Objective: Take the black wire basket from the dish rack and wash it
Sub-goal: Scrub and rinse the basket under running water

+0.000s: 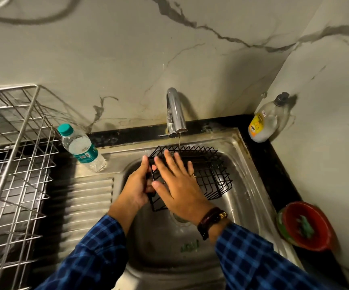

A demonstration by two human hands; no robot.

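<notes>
Black wire basket (207,174) over sink (251,164), left hand (137,188) gripping edge, right hand (177,185) flat

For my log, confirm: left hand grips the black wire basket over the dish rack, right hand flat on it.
Wrong place: the head view shows the left hand gripping the black wire basket over the sink, right hand flat on it.

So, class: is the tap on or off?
On: a thin stream falls from the tap onto the basket in the sink.
</notes>
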